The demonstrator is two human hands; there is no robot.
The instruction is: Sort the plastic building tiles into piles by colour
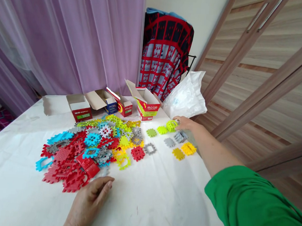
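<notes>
My right hand (184, 123) is stretched to the far right of the table, its fingers curled at a small stack of lime-green interlocking toy tiles (171, 125). Its fingertips are partly hidden there. Single green tiles (151, 132) lie to the left. Nearer me are grey tiles (181, 136) and yellow tiles (189, 148). My left hand (93, 197) rests on the table at the near edge of a mixed heap of tiles (85, 149), fingers curled in and thumb alongside, with nothing visible in it. Close by it in the heap is a glossy red piece (88, 165).
Several open cardboard boxes (79, 111) stand along the back of the white-covered table (144, 203). A white plastic bag (186, 96) is at the back right corner. Beyond are a purple curtain (94, 35), a cloth-draped chair (163, 51) and wooden wardrobe doors (261, 73).
</notes>
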